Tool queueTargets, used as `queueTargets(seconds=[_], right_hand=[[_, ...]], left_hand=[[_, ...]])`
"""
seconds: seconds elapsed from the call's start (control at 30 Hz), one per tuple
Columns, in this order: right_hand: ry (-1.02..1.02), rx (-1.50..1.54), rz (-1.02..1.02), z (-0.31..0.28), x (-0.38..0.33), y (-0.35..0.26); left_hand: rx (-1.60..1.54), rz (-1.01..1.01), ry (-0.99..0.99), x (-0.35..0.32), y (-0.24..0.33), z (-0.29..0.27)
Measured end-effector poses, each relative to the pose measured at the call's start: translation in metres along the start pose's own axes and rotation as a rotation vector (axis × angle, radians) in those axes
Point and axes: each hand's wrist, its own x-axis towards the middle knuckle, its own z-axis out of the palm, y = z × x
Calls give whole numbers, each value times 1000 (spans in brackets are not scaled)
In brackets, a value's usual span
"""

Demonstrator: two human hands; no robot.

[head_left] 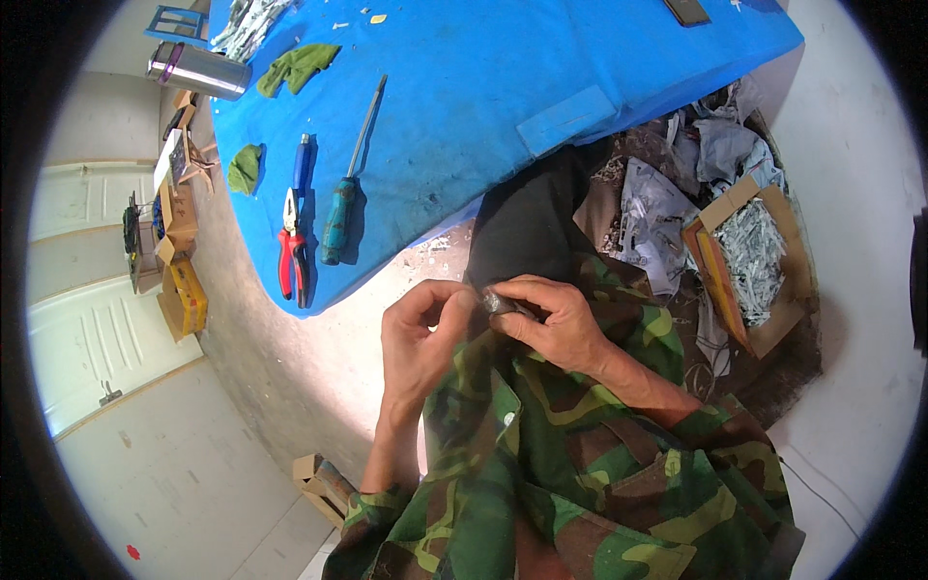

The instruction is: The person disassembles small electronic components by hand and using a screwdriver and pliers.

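Metal glints at frame centre: a small silvery part (499,304) pinched in the right hand (551,324), the left hand (420,333) closed on its other end. Beyond, upper left, pliers (292,253) and a screwdriver (343,203) lie on the blue counter (503,77).

Red-handled pliers (292,253) and a teal-handled screwdriver (345,188) are laid side by side on the blue cloth (503,87), far left.

left hand (425,333), right hand (553,324), fingertips pinched together
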Motion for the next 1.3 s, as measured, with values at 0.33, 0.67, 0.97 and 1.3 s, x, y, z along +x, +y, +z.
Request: queueTargets(seconds=[0.33,0.67,0.97,1.3], right_hand=[[37,65,10,-2,0,1],[93,-18,-92,-4,-4,7],[47,-31,-119,-7,-3,4],[34,-31,-143,-8,-2,7]], left_hand=[[43,40,2,-8,0,20],[14,77,33,-13,-11,32],[-187,-29,-22,-6,-6,23],[-580,-253,-23,1,-23,24]])
